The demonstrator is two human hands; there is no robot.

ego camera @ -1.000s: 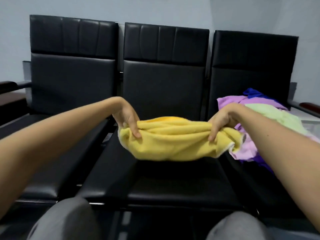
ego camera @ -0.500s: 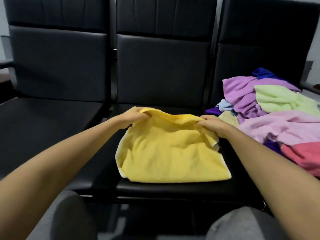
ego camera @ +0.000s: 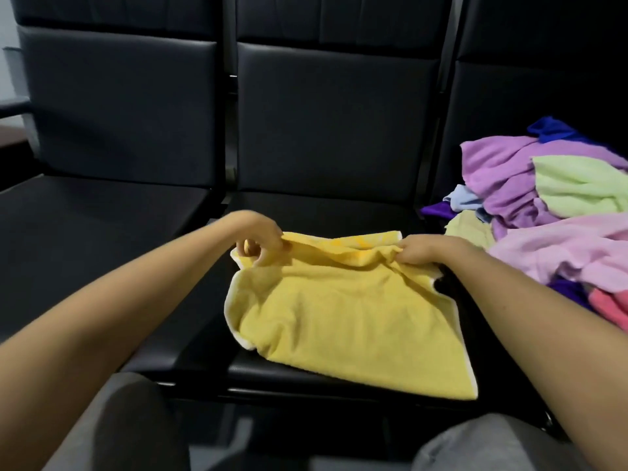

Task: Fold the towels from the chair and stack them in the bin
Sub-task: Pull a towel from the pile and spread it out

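Your yellow towel (ego camera: 346, 317) lies spread on the middle chair seat (ego camera: 323, 205), its near edge reaching the front lip and its far edge lifted a little off the cushion. Your left hand (ego camera: 261, 243) has its fingers curled, pinching the far left corner between thumb and fingertips; your right hand (ego camera: 421, 251) is closed the same way on the far right corner, bunching the cloth there. This is soft, light terry, so it will likely sag and wrinkle wherever you leave it unsupported, and it should cling slightly to the seat rather than slide. Keep hold at the two corners on the white hem, where the cloth looks firmest, and keep the edge taut between your hands so the fold comes out straight. The left side is rumpled and curled under, so it probably needs smoothing. The pile of towels (ego camera: 543, 198) waits on the chair to your right, just beside this one. No bin shows in this view.
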